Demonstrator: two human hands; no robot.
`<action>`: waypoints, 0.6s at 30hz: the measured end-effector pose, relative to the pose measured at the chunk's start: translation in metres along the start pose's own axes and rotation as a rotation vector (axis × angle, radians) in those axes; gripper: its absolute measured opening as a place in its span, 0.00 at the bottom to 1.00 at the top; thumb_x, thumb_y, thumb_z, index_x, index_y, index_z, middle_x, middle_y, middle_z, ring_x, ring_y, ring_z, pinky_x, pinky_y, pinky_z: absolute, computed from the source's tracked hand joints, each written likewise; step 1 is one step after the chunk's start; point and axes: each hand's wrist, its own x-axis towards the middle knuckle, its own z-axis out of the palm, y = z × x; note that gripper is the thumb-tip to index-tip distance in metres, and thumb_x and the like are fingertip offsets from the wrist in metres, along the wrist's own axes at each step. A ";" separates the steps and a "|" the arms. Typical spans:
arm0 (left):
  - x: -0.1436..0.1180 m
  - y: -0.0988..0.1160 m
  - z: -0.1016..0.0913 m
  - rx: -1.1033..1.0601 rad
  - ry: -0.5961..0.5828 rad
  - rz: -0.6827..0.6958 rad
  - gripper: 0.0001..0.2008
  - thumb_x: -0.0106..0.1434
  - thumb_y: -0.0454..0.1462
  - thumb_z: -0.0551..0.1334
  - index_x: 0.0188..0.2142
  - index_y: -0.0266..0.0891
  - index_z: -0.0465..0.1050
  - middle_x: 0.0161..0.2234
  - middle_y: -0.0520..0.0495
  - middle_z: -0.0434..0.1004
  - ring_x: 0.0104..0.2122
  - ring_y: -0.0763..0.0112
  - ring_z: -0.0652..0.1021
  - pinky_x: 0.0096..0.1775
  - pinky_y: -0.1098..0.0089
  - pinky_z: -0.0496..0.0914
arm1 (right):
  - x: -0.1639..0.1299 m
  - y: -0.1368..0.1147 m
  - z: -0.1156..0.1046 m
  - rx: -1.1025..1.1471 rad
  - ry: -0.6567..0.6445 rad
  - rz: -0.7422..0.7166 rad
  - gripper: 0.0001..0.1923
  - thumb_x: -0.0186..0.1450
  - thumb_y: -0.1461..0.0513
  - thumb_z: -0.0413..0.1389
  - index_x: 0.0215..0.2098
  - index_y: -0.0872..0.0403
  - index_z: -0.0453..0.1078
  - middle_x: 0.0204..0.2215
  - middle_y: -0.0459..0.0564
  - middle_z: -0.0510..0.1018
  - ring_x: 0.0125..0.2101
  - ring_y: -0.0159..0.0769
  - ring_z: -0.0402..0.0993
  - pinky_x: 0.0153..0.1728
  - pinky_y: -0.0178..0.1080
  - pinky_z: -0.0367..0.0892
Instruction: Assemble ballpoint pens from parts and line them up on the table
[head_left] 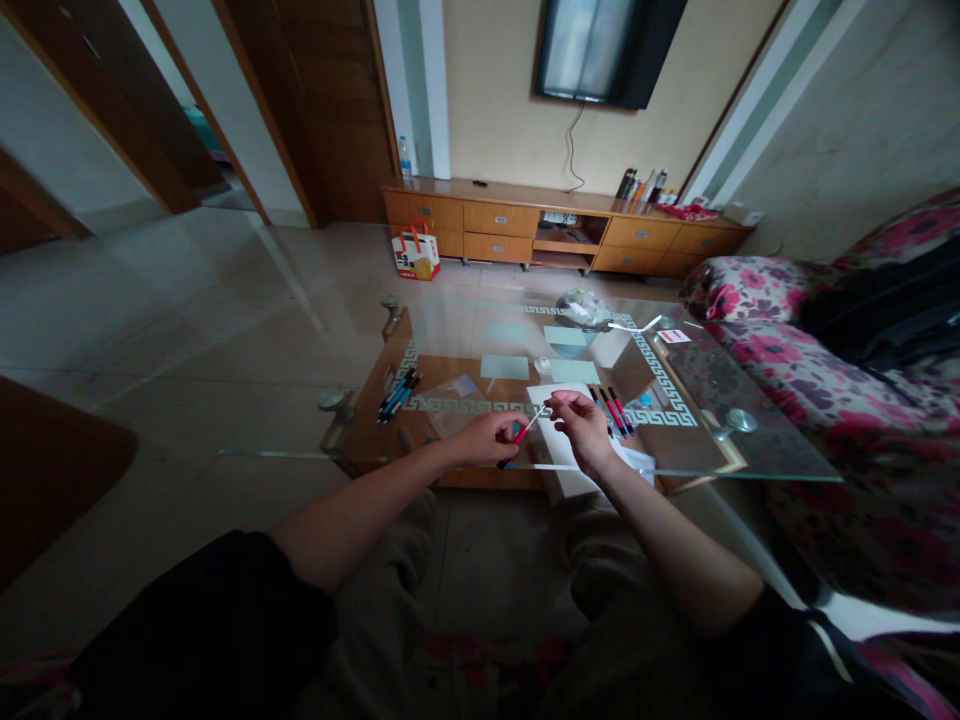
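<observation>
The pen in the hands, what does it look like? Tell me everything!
The pen is thin, with a red body, a dark lower end and a pale, whitish upper part, probably plastic. It slants up to the right above the near edge of the glass table. The left hand grips its red part and the right hand pinches its pale tip. Finer detail is too small to see.

Two hands work over the glass tabletop (750,440): the left hand (487,438) and the right hand (583,425), with one red pen (517,436) between them. Three red-and-black pens (613,410) lie to the right. A cluster of blue-and-black pens (397,394) lies to the left, too bunched to count exactly. Four pale green cards (504,367) show beneath the glass.
</observation>
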 end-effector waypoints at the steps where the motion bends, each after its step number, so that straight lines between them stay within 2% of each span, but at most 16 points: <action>1: 0.000 0.000 0.000 0.002 -0.001 0.000 0.20 0.56 0.33 0.63 0.50 0.38 0.70 0.23 0.58 0.65 0.23 0.77 0.67 0.26 0.77 0.58 | 0.000 0.000 0.000 -0.007 0.001 -0.001 0.19 0.52 0.52 0.67 0.37 0.52 0.74 0.31 0.46 0.79 0.26 0.29 0.70 0.26 0.33 0.63; 8: 0.000 0.001 -0.001 0.021 0.004 0.001 0.21 0.55 0.32 0.63 0.50 0.39 0.71 0.23 0.58 0.65 0.23 0.77 0.66 0.26 0.77 0.57 | 0.001 0.000 0.000 -0.006 0.025 -0.013 0.20 0.53 0.50 0.67 0.37 0.52 0.74 0.31 0.46 0.79 0.26 0.29 0.69 0.26 0.33 0.63; 18: 0.000 0.000 0.000 0.032 0.006 -0.004 0.20 0.55 0.33 0.63 0.50 0.39 0.71 0.23 0.58 0.65 0.23 0.77 0.66 0.26 0.76 0.58 | 0.000 0.001 0.002 -0.064 -0.031 -0.059 0.17 0.54 0.51 0.67 0.35 0.53 0.74 0.28 0.44 0.76 0.25 0.29 0.68 0.25 0.33 0.61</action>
